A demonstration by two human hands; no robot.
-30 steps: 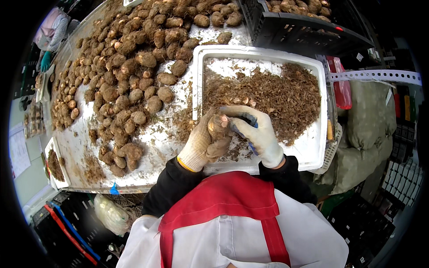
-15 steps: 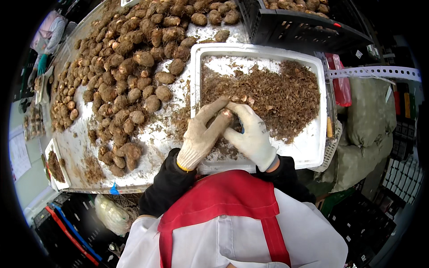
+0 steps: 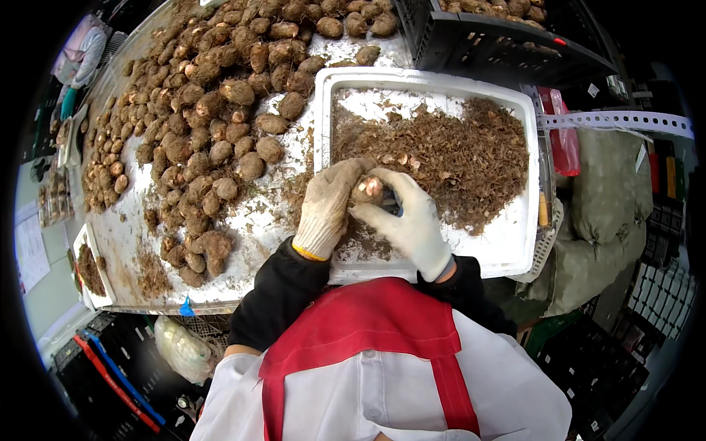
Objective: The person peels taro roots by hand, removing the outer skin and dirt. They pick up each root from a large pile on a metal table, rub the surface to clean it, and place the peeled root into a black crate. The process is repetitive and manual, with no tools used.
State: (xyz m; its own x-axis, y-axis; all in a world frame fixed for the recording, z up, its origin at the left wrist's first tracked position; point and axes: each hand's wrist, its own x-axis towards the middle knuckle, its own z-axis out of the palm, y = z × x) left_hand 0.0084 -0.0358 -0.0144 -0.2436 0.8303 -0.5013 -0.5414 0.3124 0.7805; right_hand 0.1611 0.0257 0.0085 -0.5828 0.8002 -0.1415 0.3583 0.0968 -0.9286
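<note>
The tuber [image 3: 368,189] is over the near left part of the tray [image 3: 321,117], its pale pink end showing between the hands. The left hand [image 3: 326,202] is closed around its left side. The right hand [image 3: 403,220] arches about its right, fingers on the far side and thumb on the near; a dark gap shows in its palm, and I cannot tell whether it grips the tuber firmly or hides a tool.

The likeliest trouble is a slip: the tuber is round, the gloves are cloth and soiled, and loose fibre between them could let it roll. The tray lies beneath, so a drop would probably land in the husks [image 3: 463,165], where its brown skin would be hard to pick out beside the pale scraps [image 3: 403,159].

If the right hand does hold an edge, the left fingers close by could be nicked, since the two hands nearly meet on the far side and block the view of the contact.

Left of the tray, the pile [image 3: 220,121] spreads loosely over the surface [image 3: 121,239]; a knock from the left elbow or sleeve could set the near tubers rolling. Husks heaped toward the tray's right could spill if its rim were bumped.
</note>
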